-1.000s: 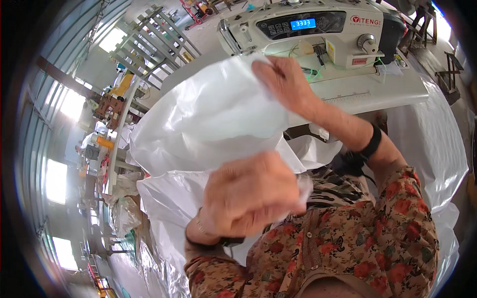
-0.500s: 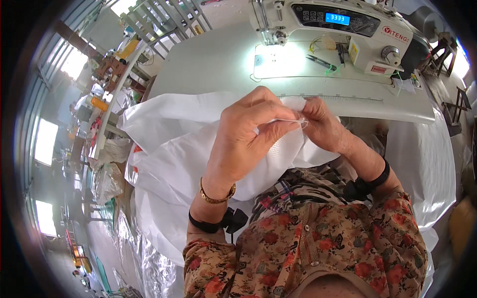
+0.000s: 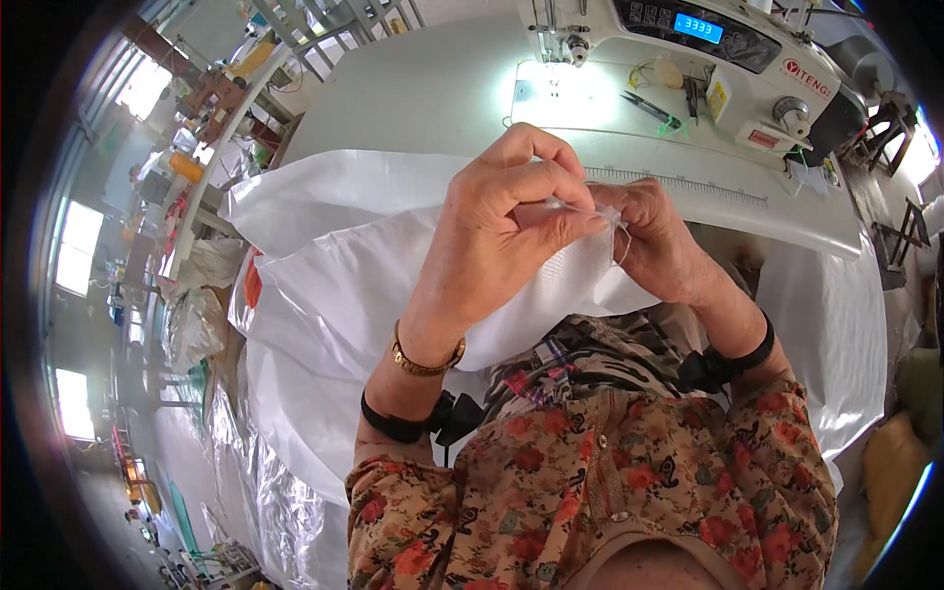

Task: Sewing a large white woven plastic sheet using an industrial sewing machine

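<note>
In front of the sewing table, my left hand (image 3: 511,221) is closed, thumb and forefinger pinching the edge of a white plastic-like sheet (image 3: 364,270). Close against its fingertips, my right hand (image 3: 657,241) is also closed on a gathered bit of that same edge. A fine white thread (image 3: 625,252) loops down from between the two hands. Whether either hand grips the thread itself, I cannot tell. The sheet spreads in folds to the left, over the table's front edge and down beside my lap.
A lit white sewing machine (image 3: 723,59) stands at the back of the pale table (image 3: 393,108). Black tweezers or snips (image 3: 651,111) and green thread lie beside it. A ruler scale (image 3: 688,185) runs along the table. More white sheeting (image 3: 826,334) hangs at the right.
The strand that was stretched between my hands now hangs as a loose loop below the fingertips. My left fingers have shifted onto the sheet's edge. The whole view has moved slightly.
</note>
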`<state>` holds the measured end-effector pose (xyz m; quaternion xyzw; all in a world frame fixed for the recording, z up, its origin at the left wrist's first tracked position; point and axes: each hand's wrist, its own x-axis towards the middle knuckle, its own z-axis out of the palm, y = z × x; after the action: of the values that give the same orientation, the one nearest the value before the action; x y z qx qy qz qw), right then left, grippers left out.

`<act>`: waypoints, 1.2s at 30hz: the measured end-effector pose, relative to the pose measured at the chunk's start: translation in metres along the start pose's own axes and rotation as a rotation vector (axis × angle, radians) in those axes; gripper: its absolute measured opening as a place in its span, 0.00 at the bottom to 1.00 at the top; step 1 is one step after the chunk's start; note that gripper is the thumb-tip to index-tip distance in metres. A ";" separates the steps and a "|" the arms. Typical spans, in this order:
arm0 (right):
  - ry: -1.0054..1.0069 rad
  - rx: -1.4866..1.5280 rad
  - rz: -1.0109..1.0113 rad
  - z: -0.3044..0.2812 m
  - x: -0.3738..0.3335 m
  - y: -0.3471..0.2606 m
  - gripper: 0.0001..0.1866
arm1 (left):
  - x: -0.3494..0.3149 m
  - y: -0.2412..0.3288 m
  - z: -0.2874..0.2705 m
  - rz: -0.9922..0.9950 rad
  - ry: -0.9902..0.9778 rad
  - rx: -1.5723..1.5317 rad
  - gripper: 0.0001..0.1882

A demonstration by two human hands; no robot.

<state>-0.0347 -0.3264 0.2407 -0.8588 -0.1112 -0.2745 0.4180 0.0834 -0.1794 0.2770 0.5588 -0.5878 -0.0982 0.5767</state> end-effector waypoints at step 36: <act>0.186 -0.277 -0.238 -0.015 0.029 -0.016 0.08 | 0.023 0.033 -0.042 0.349 -0.187 0.872 0.10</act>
<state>-0.0236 -0.3286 0.2749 -0.8600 -0.1338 -0.4126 0.2688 0.1054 -0.1627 0.3282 0.6303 -0.7086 0.2059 0.2413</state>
